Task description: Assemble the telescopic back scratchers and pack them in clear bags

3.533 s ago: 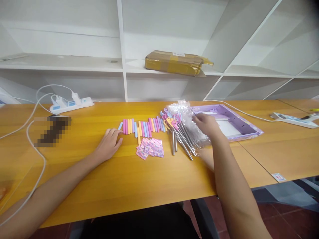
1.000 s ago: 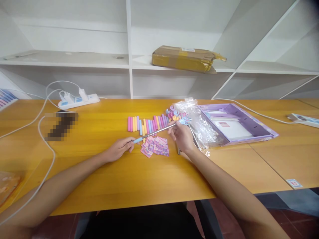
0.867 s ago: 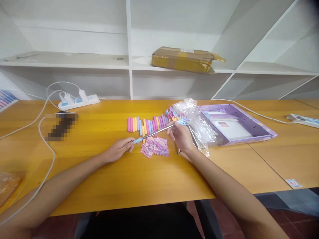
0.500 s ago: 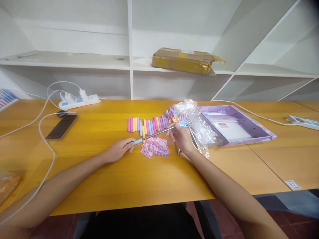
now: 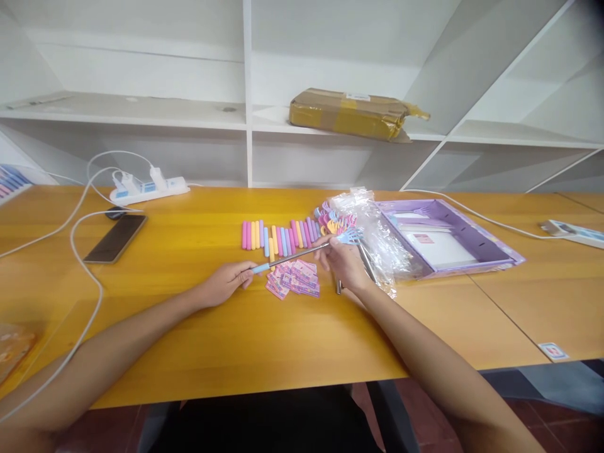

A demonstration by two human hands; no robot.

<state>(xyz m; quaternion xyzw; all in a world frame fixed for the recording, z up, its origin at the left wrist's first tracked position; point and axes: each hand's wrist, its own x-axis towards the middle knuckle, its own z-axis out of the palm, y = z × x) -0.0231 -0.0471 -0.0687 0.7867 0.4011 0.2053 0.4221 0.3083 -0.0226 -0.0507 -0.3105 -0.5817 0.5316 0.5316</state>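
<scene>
A back scratcher [image 5: 302,252] with a metal rod, light-blue handle and light-blue claw head is stretched between my hands, slanting up to the right. My left hand [image 5: 226,283] is closed round the handle end. Near the claw, my right hand [image 5: 346,264] grips the rod with its fingertips. Below the rod lies a loose pile of pink and purple printed cards [image 5: 295,279]. Pink, yellow, blue and purple handle sleeves [image 5: 252,235] are lined up just behind it. Loose coloured claw heads [image 5: 333,220] are heaped past my right hand, and metal rods [image 5: 367,261] lie partly hidden beside it.
Clear plastic bags [image 5: 384,251] are piled against an open purple box [image 5: 495,257] on the right. On the left are a phone [image 5: 116,239], a power strip [image 5: 151,190] and white cables. A taped carton [image 5: 349,114] rests on the shelf behind.
Both hands keep the same hold on the back scratcher, which has hardly moved. The camera view has shifted very slightly.
</scene>
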